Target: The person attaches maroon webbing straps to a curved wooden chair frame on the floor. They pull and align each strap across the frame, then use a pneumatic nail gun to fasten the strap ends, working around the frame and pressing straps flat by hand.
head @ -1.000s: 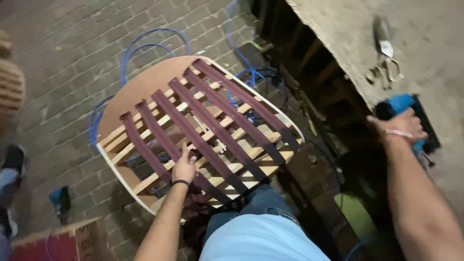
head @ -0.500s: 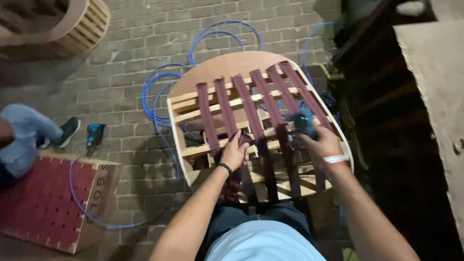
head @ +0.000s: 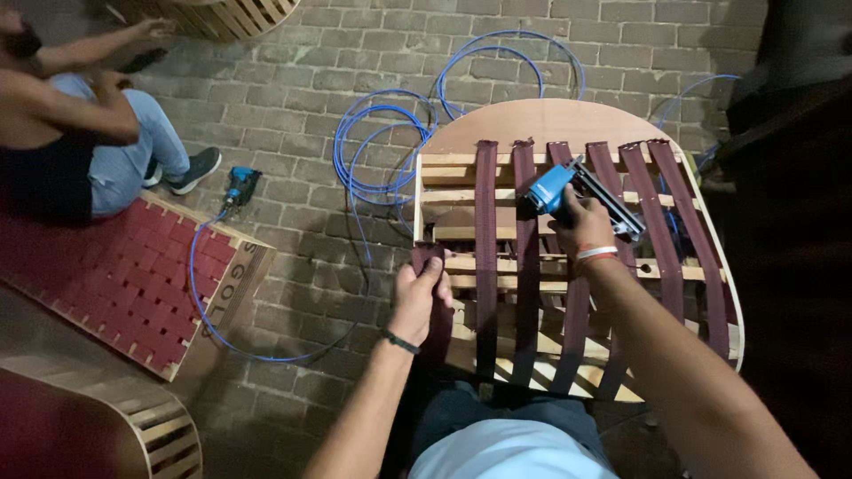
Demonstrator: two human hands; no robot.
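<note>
The left hand (head: 419, 293) is clenched on the end of a maroon strap (head: 429, 259), fingers curled over its top edge, at the left rail of the wooden frame (head: 550, 124); the strap end stands just outside the frame's left side and runs down under the palm. The right hand (head: 581, 222) grips a blue stapler (head: 568, 188), fingers wrapped round its handle, the dark metal nose slanting right and down over the slats near the frame's middle. The frame is pale wood with a rounded plywood top and flat crosswise slats. Six woven maroon straps run lengthwise across it, flat and ribbed, their frayed ends at the top rail. A thin blue hose (head: 390, 142) lies in loose coils on the brick floor (head: 302, 80) beside the frame. A second blue stapler (head: 240, 186) lies on the bricks near a seated person (head: 71, 133), beside a panel (head: 115, 275) covered in woven red webbing.
</note>
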